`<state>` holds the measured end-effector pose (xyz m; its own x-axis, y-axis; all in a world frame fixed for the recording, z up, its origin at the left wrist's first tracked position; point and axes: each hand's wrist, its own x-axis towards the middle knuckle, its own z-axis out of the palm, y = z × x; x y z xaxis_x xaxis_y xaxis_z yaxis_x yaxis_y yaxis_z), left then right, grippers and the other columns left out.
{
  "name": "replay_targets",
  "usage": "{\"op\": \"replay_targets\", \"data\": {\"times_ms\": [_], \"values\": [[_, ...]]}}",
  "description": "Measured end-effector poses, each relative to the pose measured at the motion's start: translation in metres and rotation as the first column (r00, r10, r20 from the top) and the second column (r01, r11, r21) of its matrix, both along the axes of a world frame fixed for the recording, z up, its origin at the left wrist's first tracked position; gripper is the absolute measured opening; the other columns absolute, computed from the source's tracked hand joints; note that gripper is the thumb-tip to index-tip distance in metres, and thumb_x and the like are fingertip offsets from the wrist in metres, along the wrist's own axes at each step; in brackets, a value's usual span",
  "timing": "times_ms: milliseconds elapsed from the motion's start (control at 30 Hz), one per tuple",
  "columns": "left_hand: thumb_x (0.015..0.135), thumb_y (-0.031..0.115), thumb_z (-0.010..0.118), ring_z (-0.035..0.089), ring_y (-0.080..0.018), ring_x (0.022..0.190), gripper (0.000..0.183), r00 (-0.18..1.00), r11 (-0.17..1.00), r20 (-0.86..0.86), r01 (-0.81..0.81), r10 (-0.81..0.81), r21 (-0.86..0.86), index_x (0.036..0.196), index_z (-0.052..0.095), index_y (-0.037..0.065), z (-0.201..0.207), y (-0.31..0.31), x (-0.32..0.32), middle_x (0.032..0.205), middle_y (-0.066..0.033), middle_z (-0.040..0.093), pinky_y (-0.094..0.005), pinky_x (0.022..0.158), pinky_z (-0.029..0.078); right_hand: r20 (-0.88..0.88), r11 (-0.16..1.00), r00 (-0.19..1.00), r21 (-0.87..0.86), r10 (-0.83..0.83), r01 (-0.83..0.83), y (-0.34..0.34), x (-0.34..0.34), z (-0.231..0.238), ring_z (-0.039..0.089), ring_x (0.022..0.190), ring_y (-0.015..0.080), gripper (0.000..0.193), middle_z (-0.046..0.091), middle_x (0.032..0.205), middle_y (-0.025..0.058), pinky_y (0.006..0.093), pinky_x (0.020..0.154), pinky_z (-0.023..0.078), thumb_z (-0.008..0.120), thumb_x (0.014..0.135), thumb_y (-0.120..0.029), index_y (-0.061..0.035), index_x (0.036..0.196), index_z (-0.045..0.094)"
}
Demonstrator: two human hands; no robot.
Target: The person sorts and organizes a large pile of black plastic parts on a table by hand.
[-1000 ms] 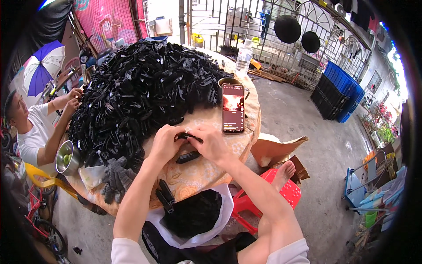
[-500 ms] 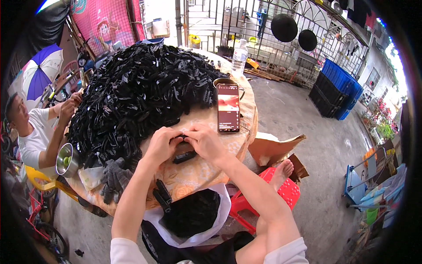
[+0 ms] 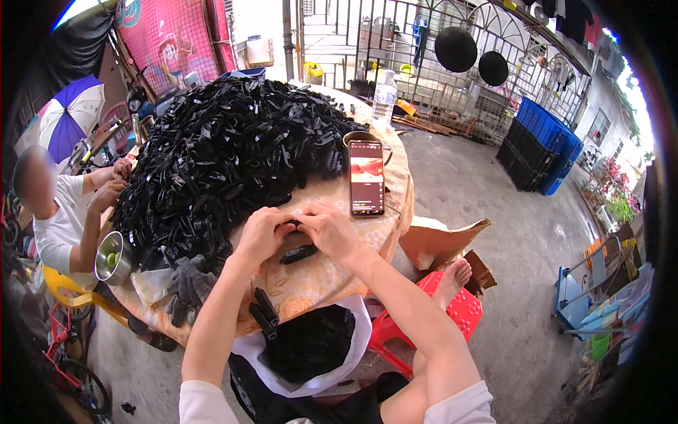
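Observation:
My left hand (image 3: 265,233) and my right hand (image 3: 328,230) meet at the near side of the table, fingers pinched together on a small black plastic piece (image 3: 294,224). Most of that piece is hidden by the fingers. Just below the hands, a longer black plastic piece (image 3: 299,254) lies on the patterned orange tablecloth (image 3: 328,280). A few more black strips (image 3: 264,311) rest by the table edge near my left forearm. Beyond my hands rises a large heap of similar black plastic pieces (image 3: 233,141).
A phone (image 3: 366,187) leans against a metal mug (image 3: 358,136), near a water bottle (image 3: 384,99). Grey gloves (image 3: 189,290) and a steel bowl (image 3: 120,267) are at left, by a seated co-worker (image 3: 63,226). Below hangs a white bag (image 3: 359,332) holding black pieces.
My hands stay almost in place, still pinching the small piece. At left, the co-worker's hands have shifted slightly beside the heap.

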<state>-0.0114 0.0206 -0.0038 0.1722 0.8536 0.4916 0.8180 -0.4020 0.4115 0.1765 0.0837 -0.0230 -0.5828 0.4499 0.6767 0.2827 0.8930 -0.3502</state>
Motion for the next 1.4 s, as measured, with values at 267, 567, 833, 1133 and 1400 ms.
{"op": "replay_targets", "data": {"times_ms": [267,567,833,1133,1400], "values": [[0.080,0.004,0.071,0.063,-0.0353,0.085,0.019,0.999,1.000,0.036,-0.005,0.004,0.019,0.098,0.073,0.004,-0.006,-0.002,-0.003,0.083,-0.0149,0.067,-0.0407,0.076,0.051,-0.067,0.997,0.998,-0.077,0.009,-0.014,-0.002,-0.002,-0.005,0.065,0.089,0.0310,0.023,0.069,0.094,0.0111,0.0382,0.078,0.053,0.068,0.084,-0.004,-0.0053,0.106,0.073],[0.079,0.011,0.073,0.063,-0.0338,0.083,0.015,1.000,1.000,0.023,-0.021,0.021,0.021,0.093,0.074,0.007,-0.006,0.003,0.003,0.083,-0.0128,0.066,-0.0414,0.074,0.051,-0.112,0.991,0.994,-0.134,-0.007,-0.008,0.002,0.001,-0.014,0.065,0.086,0.0339,0.016,0.069,0.090,0.0135,0.0417,0.077,0.052,0.065,0.083,-0.006,-0.0050,0.097,0.072],[0.078,0.010,0.072,0.062,-0.0331,0.082,0.013,1.000,0.990,-0.025,-0.010,0.014,0.141,0.091,0.073,0.008,-0.012,0.003,0.005,0.081,-0.0123,0.064,-0.0416,0.072,0.051,-0.060,0.987,0.998,-0.159,0.007,-0.016,0.002,0.002,-0.005,0.067,0.084,0.0333,0.021,0.071,0.090,0.0150,0.0377,0.077,0.053,0.067,0.081,-0.001,-0.0012,0.101,0.074],[0.081,0.012,0.069,0.061,-0.0336,0.079,0.007,0.991,0.990,-0.121,-0.040,0.056,0.132,0.087,0.071,0.009,-0.013,0.004,0.008,0.080,-0.0121,0.061,-0.0428,0.070,0.050,-0.063,0.971,0.998,-0.238,0.020,-0.034,0.008,-0.001,-0.010,0.066,0.084,0.0368,0.013,0.069,0.089,0.0156,0.0434,0.075,0.053,0.065,0.083,-0.006,-0.0029,0.093,0.073],[0.082,0.008,0.071,0.063,-0.0351,0.084,0.015,0.991,0.997,0.114,-0.070,0.065,0.041,0.096,0.072,0.005,-0.009,-0.003,0.010,0.089,-0.0139,0.063,-0.0402,0.073,0.051,-0.086,0.915,0.995,-0.404,-0.055,0.016,-0.002,0.005,0.000,0.069,0.085,0.0253,0.023,0.072,0.097,0.0163,0.0336,0.077,0.054,0.069,0.088,-0.014,-0.0006,0.107,0.071]]}}
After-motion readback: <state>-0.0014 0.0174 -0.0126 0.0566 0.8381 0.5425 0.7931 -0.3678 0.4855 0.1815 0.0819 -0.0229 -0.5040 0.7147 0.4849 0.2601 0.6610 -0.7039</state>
